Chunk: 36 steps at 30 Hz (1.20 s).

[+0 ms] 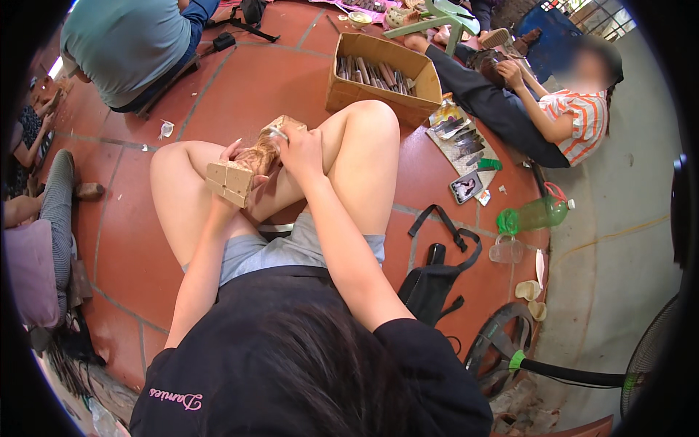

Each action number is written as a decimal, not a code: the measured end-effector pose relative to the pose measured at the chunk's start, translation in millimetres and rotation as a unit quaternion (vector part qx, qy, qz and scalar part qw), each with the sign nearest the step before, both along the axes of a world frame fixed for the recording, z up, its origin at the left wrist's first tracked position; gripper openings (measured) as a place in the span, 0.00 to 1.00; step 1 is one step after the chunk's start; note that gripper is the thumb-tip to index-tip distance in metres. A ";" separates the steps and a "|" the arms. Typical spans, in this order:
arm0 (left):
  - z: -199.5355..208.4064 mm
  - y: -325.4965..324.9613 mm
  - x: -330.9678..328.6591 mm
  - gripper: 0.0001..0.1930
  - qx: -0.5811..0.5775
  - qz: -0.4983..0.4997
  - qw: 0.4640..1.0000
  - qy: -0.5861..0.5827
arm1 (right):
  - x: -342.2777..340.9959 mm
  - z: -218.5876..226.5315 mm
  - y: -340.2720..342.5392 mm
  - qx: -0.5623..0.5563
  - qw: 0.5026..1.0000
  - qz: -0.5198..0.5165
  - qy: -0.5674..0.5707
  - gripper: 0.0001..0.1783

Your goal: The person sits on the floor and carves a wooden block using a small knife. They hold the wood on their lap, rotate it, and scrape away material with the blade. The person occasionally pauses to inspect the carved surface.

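Over my crossed legs I hold a light brown wood carving [256,154], tilted, with its flat, pale block base [231,182] toward me. My left hand [231,151] is wrapped round the carving near the base, its palm partly hidden beneath. My right hand [302,151] is closed against the upper part of the carving. Something small and whitish shows at its fingertips, too small and blurred to name. The carving's far end lies partly behind the right hand, so its shape there is hidden.
Beyond my knees stands a cardboard box [378,73] of several chisel-like tools. More tools lie on a board [460,142] at the right, by a phone [466,187]. Nearer are a green bottle [539,215], a black bag [429,280] and a fan [644,364]. Other people sit around.
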<state>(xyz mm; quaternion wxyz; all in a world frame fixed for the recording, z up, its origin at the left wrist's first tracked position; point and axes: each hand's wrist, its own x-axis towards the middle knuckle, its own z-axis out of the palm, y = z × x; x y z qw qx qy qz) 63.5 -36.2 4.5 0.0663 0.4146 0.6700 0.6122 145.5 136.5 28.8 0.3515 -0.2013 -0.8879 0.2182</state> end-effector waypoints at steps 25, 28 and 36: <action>-14.7 0.7 -11.2 0.48 0.022 -0.001 1.000 0.019 | 5.8 24.0 -15.3 -0.124 0.984 0.128 0.007 0.11; -8.5 -1.3 -7.3 0.47 0.000 -0.010 1.000 0.004 | 6.8 26.4 -5.4 0.034 0.999 0.030 -0.017 0.12; -1.9 -2.2 -0.5 0.47 0.006 0.009 1.000 0.017 | 5.3 24.6 -13.7 -0.050 0.995 0.081 -0.006 0.10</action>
